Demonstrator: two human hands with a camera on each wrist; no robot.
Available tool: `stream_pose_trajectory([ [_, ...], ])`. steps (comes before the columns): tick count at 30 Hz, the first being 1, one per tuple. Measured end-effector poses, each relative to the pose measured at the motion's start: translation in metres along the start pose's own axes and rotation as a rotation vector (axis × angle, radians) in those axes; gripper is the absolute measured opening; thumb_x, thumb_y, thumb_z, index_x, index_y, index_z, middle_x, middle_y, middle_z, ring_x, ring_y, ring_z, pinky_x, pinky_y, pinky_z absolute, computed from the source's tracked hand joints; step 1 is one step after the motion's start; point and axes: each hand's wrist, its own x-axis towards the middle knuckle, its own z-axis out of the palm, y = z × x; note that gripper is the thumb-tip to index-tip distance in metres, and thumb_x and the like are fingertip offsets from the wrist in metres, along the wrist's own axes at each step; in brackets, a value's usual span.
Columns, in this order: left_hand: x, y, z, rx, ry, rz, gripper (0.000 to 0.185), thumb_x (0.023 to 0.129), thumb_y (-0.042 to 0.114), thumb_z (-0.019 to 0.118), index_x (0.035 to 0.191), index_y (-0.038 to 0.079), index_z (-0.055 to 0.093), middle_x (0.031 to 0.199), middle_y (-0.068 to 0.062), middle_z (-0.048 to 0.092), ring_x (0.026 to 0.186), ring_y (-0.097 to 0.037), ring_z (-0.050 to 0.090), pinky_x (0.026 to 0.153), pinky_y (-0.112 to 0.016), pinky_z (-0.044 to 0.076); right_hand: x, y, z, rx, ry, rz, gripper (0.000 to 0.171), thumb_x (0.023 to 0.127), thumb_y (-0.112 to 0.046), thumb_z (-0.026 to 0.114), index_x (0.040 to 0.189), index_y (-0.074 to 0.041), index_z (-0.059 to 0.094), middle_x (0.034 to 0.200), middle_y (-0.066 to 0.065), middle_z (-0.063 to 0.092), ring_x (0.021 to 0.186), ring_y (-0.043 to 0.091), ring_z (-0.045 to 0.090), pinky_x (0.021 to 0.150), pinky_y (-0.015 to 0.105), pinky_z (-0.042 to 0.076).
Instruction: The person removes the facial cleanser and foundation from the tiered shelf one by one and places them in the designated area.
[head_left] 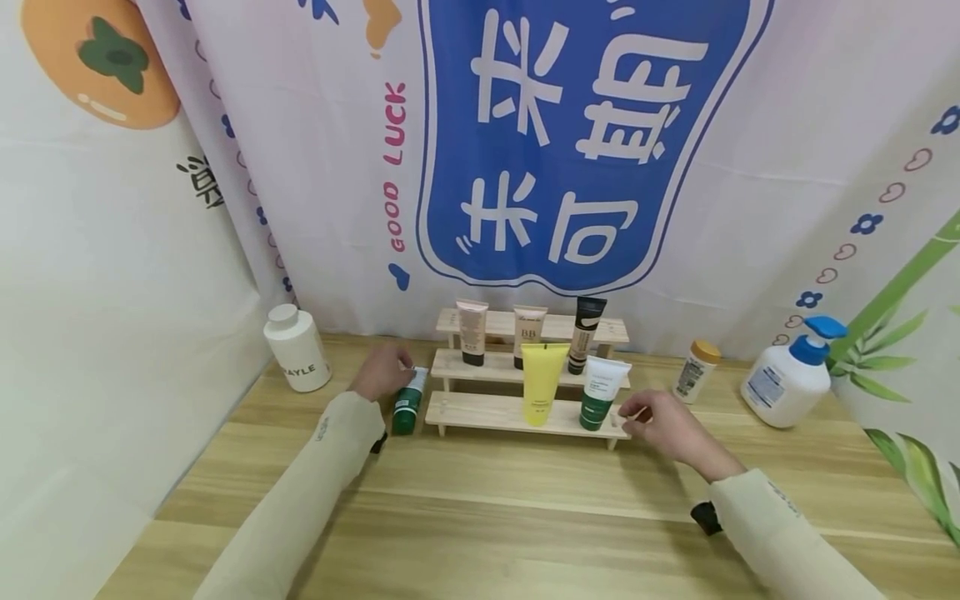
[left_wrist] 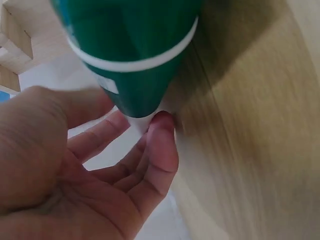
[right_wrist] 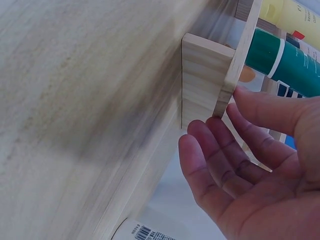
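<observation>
Light wooden table (head_left: 480, 508), plank grain running left-right. Backdrop is printed cloth: blue panel with white characters, "GOOD LUCK" in pink, persimmon print up left, bamboo leaves at right. Landmark: three-step wooden rack (head_left: 525, 392) at the table's back centre.

On the rack: beige tube (head_left: 472, 332), BB tube (head_left: 528, 336) and dark tube (head_left: 587, 333) on the upper steps; yellow tube (head_left: 543, 383) and white-green tube (head_left: 602, 392) on the lowest step. Left of the rack, white jar (head_left: 297, 348) near the wall. Right of the rack, small orange-capped bottle (head_left: 696, 370), then a blue-pump lotion bottle (head_left: 793, 377) further right.

Left hand (head_left: 384, 371) sits just left of the rack; fingertips (left_wrist: 161, 131) pinch the white crimped top of the green tube (head_left: 407, 402), which stands cap-down on the table just beside the rack's lowest step. Right hand (head_left: 663, 421) is at the rack's right end, fingers (right_wrist: 210, 150) relaxed and mostly straight, holding nothing, right beside the rack's end foot; actual contact can't be told.

Both wrist views are blurred. Green tube label unreadable, its top cut off in the left wrist view. Rack only partly visible in the right wrist view. Both sleeves run out of frame. Labels on the rack tubes too small to read except "BB".
</observation>
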Motion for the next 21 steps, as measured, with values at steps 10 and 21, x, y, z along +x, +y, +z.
stream_pose_trajectory([
  [10, -0.007, 0.003, -0.002, -0.002, -0.036, -0.057, 0.027, 0.091, 0.021, 0.062, 0.110, 0.001, 0.061, 0.104, -0.015, 0.060, 0.090, -0.027, 0.057, 0.076, -0.042, 0.047, -0.001, -0.002, -0.001, 0.015, 0.004, 0.002, 0.013, 0.082, 0.003, 0.067, 0.095, 0.000, 0.066, 0.090, 0.006, 0.063, 0.078, 0.020, 0.060, 0.063, 0.031, 0.051],
  [21, -0.035, 0.020, -0.020, 0.003, 0.107, 0.029, 0.032, 0.096, 0.022, 0.052, 0.120, 0.001, 0.057, 0.110, -0.015, 0.057, 0.093, -0.029, 0.055, 0.076, -0.044, 0.048, -0.002, -0.002, 0.001, 0.013, 0.004, 0.027, 0.013, 0.083, 0.001, 0.067, 0.095, -0.001, 0.066, 0.088, 0.005, 0.063, 0.077, 0.019, 0.059, 0.063, 0.031, 0.050],
])
